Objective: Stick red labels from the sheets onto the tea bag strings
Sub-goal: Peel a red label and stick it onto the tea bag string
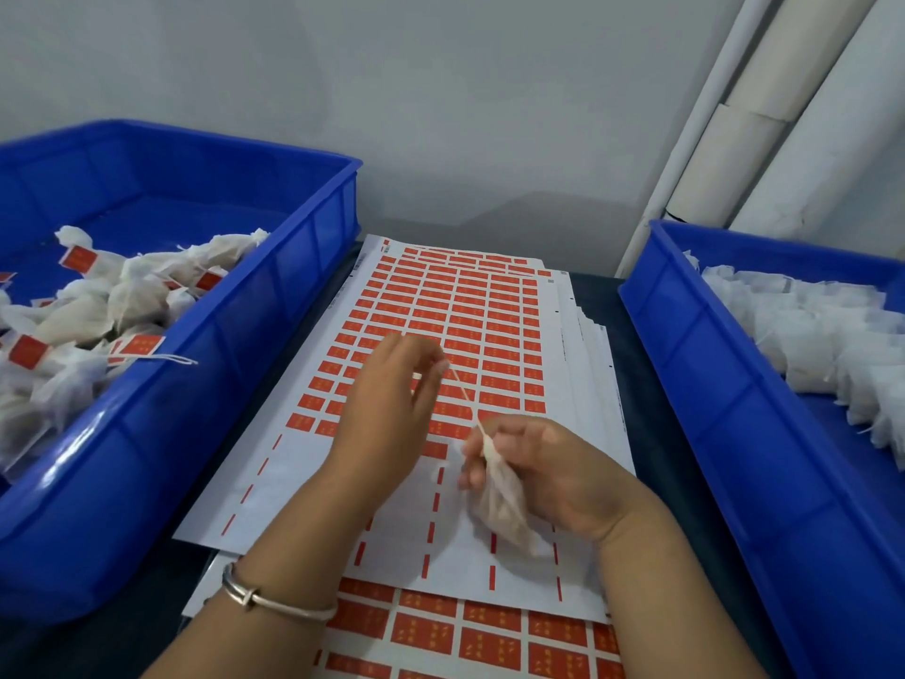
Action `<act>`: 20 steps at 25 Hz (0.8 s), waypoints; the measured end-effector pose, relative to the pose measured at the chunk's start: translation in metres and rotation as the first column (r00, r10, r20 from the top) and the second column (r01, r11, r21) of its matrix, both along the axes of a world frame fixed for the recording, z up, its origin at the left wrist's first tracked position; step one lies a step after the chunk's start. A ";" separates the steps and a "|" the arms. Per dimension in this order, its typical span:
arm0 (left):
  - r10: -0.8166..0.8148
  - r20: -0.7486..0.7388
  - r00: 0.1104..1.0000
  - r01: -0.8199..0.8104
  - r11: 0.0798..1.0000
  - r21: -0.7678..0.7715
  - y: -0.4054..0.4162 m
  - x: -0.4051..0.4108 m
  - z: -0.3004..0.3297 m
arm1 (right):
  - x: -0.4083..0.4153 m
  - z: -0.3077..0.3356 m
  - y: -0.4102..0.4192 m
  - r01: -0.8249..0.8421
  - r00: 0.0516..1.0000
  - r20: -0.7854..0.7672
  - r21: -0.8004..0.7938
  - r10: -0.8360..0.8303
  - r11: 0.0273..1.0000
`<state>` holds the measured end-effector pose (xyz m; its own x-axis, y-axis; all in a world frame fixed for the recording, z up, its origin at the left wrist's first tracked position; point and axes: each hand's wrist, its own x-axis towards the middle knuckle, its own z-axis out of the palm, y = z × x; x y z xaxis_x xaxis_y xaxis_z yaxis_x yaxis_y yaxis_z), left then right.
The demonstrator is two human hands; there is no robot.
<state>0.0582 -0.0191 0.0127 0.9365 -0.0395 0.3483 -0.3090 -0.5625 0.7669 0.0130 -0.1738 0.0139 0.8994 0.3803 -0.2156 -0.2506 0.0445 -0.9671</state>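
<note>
While the right hand (pixel 553 477) grips one tea bag (pixel 504 507) above the near label sheet (pixel 303 477), its string (pixel 465 394) runs taut to the left hand (pixel 392 399), whose pinching fingertips are blurred. Two blue bins (pixel 235 384) flank the sheets, both cut off; their bags are too heaped to count.

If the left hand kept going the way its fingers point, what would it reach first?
Probably the red labels on the top sheet, just beyond the left hand pinching the string; its height above the sheet is unclear.
</note>
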 end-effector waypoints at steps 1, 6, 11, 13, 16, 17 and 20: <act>-0.069 0.021 0.997 0.068 0.997 0.032 -0.003 -0.004 -0.001 | 0.000 0.000 0.000 0.017 1.000 0.019 0.065 -0.018 0.998; -0.220 -0.030 0.975 0.222 0.973 0.070 -0.017 -0.016 -0.010 | -0.003 0.014 -0.020 0.287 0.956 0.021 0.165 -0.294 0.944; -0.171 -0.310 0.935 0.300 0.848 0.436 -0.029 -0.012 -0.036 | -0.005 0.009 -0.049 0.542 0.798 0.271 -0.714 -0.539 0.443; -0.184 -0.300 0.936 0.323 0.787 0.526 -0.031 -0.012 -0.044 | -0.004 0.001 -0.045 0.452 0.834 0.229 -0.806 -0.502 0.383; -0.195 -0.292 0.936 0.336 0.742 0.581 -0.031 -0.013 -0.047 | 0.001 -0.006 -0.040 0.460 0.827 0.207 -0.784 -0.522 0.417; -0.197 -0.292 0.936 0.338 0.735 0.587 -0.031 -0.014 -0.048 | 0.002 -0.008 -0.039 0.479 0.817 0.207 -0.764 -0.538 0.433; -0.202 -0.290 0.935 0.338 0.754 0.563 -0.030 -0.014 -0.048 | 0.002 -0.008 -0.043 0.563 0.771 0.094 -0.564 -0.630 0.604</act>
<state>0.0445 -0.0493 -0.0356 0.8991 -0.4370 -0.0247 -0.3985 -0.8407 0.3667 0.0148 -0.2167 0.0058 0.8429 -0.4421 -0.3067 -0.4568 -0.2867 -0.8421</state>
